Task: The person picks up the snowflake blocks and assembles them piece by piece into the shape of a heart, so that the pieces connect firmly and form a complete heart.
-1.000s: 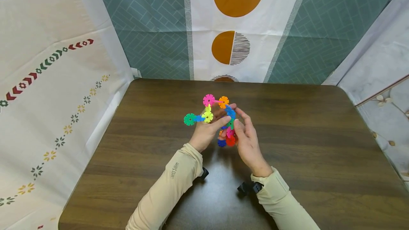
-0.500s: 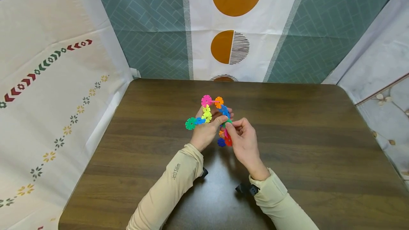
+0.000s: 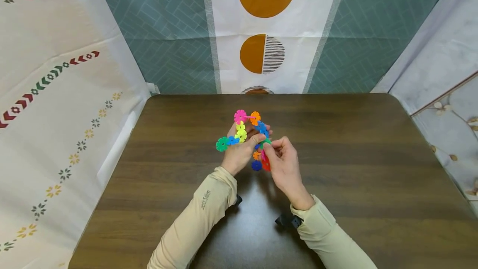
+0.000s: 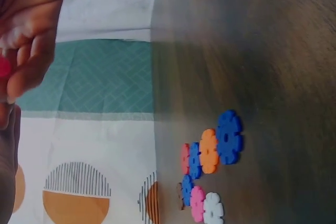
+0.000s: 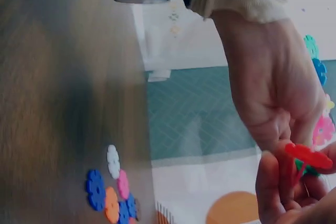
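My left hand [image 3: 239, 155] holds a chain of interlocking plastic flower discs, its thumb near a green disc [image 3: 265, 142]. My right hand [image 3: 285, 167] pinches the chain at this disc. Just below the pinch are a pink piece and a red disc [image 3: 266, 164], the red one close up in the right wrist view [image 5: 310, 157]. The chain's other discs arch above my left hand: pink [image 3: 240, 116], orange [image 3: 255, 118], yellow [image 3: 240, 136], with a second green disc [image 3: 222, 144] at the left end. Fingers hide some middle pieces.
Beneath the hands is another group of joined discs, with dark blue [image 4: 229, 137], orange [image 4: 209, 150], pink [image 4: 197, 203] and white [image 4: 213, 208] pieces. A brown wooden table [image 3: 354, 157] extends around them, with patterned cloths [image 3: 164, 53] behind and beside it.
My right fingers have drawn together and moved left onto the green disc, turning the red disc more edge-on. The view has shifted slightly to the right.
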{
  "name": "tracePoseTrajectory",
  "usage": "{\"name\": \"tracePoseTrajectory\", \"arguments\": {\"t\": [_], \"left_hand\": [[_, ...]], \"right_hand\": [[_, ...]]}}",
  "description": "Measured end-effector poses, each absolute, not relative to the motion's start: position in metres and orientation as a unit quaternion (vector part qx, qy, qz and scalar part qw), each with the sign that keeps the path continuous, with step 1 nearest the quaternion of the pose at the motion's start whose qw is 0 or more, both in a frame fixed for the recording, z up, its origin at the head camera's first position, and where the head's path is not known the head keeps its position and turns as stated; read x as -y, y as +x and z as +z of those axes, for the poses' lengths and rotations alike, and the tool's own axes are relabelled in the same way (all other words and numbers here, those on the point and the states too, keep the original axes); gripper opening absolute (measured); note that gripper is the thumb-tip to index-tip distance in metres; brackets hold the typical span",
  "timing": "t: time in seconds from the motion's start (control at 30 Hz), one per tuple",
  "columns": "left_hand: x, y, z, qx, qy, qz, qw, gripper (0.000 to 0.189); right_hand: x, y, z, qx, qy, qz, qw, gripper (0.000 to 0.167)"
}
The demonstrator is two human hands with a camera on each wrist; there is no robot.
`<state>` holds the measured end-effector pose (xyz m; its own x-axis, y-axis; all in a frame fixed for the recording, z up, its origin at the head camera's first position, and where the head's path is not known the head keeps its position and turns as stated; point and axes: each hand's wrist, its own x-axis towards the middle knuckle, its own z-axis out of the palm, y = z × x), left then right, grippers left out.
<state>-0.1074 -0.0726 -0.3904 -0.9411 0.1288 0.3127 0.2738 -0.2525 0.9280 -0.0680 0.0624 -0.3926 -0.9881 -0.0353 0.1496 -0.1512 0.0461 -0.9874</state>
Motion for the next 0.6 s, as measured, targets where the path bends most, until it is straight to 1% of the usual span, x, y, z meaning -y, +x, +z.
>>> {"name": "tracePoseTrajectory", "arguments": {"t": [0.2,0.4,0.47,0.6], "left_hand": [[0.072,-0.107,-0.392,0.608,-0.161,-0.776,0.045,0.027],[0.069,-0.109,-0.393,0.584,-0.163,-0.794,0.043,0.026],[0.070,-0.110,-0.391,0.583,-0.161,-0.795,0.041,0.026],[0.081,-0.119,-0.380,0.572,-0.153,-0.803,0.071,0.027]], "right_hand": [[-0.063,-0.069,-0.392,0.712,0.059,0.699,0.029,0.013],[-0.068,-0.072,-0.393,0.722,0.084,0.687,0.032,0.015],[-0.070,-0.073,-0.394,0.727,0.098,0.679,0.025,0.015],[-0.076,-0.071,-0.401,0.686,0.170,0.704,-0.068,0.013]]}}
